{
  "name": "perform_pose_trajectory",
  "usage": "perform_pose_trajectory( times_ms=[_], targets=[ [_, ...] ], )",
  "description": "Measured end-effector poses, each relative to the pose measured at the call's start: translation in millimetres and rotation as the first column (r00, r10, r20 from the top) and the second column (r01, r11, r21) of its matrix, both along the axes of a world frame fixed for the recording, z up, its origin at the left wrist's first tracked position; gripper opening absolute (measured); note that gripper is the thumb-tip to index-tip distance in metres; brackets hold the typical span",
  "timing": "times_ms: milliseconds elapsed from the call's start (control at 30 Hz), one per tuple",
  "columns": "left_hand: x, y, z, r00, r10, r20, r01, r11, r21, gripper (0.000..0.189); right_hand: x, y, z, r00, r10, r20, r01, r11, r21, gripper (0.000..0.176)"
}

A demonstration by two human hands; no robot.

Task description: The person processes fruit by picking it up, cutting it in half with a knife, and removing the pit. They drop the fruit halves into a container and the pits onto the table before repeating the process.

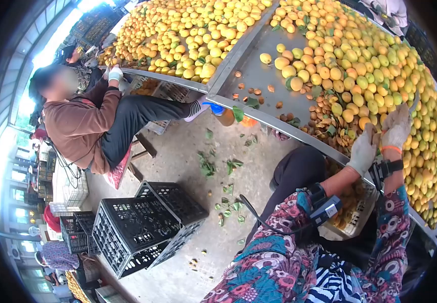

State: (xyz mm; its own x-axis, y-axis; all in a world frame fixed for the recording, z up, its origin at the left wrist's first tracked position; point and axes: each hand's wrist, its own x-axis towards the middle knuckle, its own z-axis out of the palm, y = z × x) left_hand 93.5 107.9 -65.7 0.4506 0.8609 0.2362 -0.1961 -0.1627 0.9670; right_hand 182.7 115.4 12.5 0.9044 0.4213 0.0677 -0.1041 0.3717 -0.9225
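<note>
Both gloved hands are close together over the near right edge of a metal sorting table [256, 60] heaped with yellow-orange fruit [375, 76] that looks like persimmons. My left hand [363, 150], in a pale glove, is closed, its fingertips against my right hand; what they hold is hidden. My right hand [397, 127], in a dirty glove, is closed too, with its fingers pointing up the heap. Just beyond it shows a thin grey blade-like tool [416, 101], apparently in its grip. Brown caps and scraps [324, 113] lie left of my hands.
Below the table edge by my knees stands a crate [354, 222] with orange pieces. Black plastic crates [137, 222] stand on the concrete floor among scattered leaves [207, 164]. Another person [84, 118] sits at left, gloved hands at the table. A blue-topped bottle [222, 114] is by the table's corner.
</note>
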Motion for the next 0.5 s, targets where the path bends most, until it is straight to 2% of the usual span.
perform_pose_trajectory(
  times_ms=[67, 167, 300, 367, 467, 500],
  targets=[
    [-1, 1, 3, 1.000, 0.008, 0.021, -0.007, 1.000, -0.017, 0.020, -8, 1, 6, 0.996, -0.056, -0.073, 0.059, 0.998, 0.029, 0.019],
    [1, 2, 4, 0.993, 0.024, 0.116, -0.019, 0.999, -0.043, 0.023, 16, 0, -14, 0.967, 0.021, -0.256, 0.006, 0.995, 0.104, 0.019],
    [4, 5, 6, 0.968, 0.011, 0.252, 0.027, 0.989, -0.146, 0.025, 20, 5, -26, 0.948, 0.079, -0.310, -0.040, 0.991, 0.130, 0.019],
    [4, 8, 8, 0.976, -0.002, 0.218, 0.028, 0.993, -0.116, 0.024, 15, 4, -17, 0.951, 0.048, -0.307, -0.011, 0.992, 0.122, 0.020],
    [13, 8, 7, 0.984, 0.002, 0.178, 0.021, 0.991, -0.129, 0.022, 88, -13, -86, 0.900, 0.277, -0.337, -0.193, 0.946, 0.262, 0.018],
    [17, 8, 2, 0.987, 0.011, 0.161, 0.012, 0.990, -0.142, 0.021, 87, -15, -94, 0.962, 0.173, -0.211, -0.168, 0.985, 0.043, 0.018]
  ],
)
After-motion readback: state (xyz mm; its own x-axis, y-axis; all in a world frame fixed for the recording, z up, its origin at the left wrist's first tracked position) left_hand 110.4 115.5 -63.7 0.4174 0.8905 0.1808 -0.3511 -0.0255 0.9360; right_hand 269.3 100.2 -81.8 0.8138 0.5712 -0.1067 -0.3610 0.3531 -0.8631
